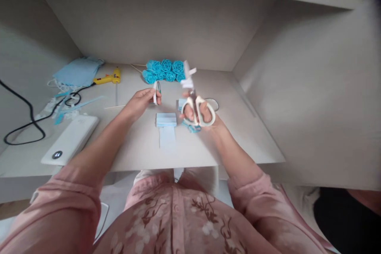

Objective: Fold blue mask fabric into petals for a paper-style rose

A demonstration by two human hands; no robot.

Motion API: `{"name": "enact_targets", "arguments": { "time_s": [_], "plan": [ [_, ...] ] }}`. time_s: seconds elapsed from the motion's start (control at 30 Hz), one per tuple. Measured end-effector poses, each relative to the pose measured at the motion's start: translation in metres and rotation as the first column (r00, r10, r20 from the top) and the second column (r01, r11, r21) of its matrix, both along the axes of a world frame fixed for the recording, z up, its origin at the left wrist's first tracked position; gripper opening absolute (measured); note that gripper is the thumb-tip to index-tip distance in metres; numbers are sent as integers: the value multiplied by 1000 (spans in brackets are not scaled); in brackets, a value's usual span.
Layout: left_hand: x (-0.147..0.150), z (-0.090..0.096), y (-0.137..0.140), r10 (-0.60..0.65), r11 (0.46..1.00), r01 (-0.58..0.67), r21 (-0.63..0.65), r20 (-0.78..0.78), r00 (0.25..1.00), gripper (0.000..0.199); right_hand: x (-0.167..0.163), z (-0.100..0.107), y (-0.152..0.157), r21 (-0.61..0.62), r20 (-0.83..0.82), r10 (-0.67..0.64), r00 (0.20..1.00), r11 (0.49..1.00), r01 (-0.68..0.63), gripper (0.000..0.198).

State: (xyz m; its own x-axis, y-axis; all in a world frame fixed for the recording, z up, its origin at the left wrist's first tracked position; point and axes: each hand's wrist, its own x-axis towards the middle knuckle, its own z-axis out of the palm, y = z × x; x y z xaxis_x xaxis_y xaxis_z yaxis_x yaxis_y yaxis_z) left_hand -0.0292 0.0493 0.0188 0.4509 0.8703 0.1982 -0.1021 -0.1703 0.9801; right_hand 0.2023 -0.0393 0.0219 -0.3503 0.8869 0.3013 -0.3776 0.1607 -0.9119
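In my left hand (pixel 145 98), closed in a pinch, is a thin white ring (pixel 155 93) that looks like a roll of tape, seen nearly edge-on. My right hand (pixel 205 114) is shut on scissors (pixel 195 112) with cream-white handles, raised above the table and pointing away from me. White scraps (pixel 187 78) show at the blades, blurred; whether they stick there is unclear. Below and between the hands lie a folded light-blue piece (pixel 166 120) and a paler flat strip (pixel 167 137). Blue scraps (pixel 192 127) sit partly hidden under the scissors.
Blue paper-like roses (pixel 165 70) lie at the back. On the left are face masks (pixel 77 70), a yellow glue gun (pixel 111 77), a black cable (pixel 29 105), strips and a white power bank (pixel 70 139). A thin round ring (pixel 212 104) lies beside my right hand. Panels enclose the table.
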Motion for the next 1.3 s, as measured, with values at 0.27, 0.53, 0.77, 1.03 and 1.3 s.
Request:
{"name": "enact_targets", "arguments": {
  "time_s": [0.27,0.53,0.77,1.03,1.3],
  "plan": [
    [92,27,-5,169,636,424,645,-652,739,31,54,45,3,-52,23,-649,760,758,650,53],
    [180,-4,-5,134,583,548,601,-735,664,26,85,41,-51,-130,260,-524,811,814,567,62],
    [117,8,-42,-199,961,231,152,-197,960,41,64,23,-89,-235,48,-360,932,902,361,56],
    [75,29,-93,-63,998,64,10,-24,998,38,32,13,-114,-129,246,-308,919,929,346,39],
    [49,18,-96,-52,995,46,-90,-64,997,38,19,4,-103,-126,391,-441,808,844,521,39]
  ]
}}
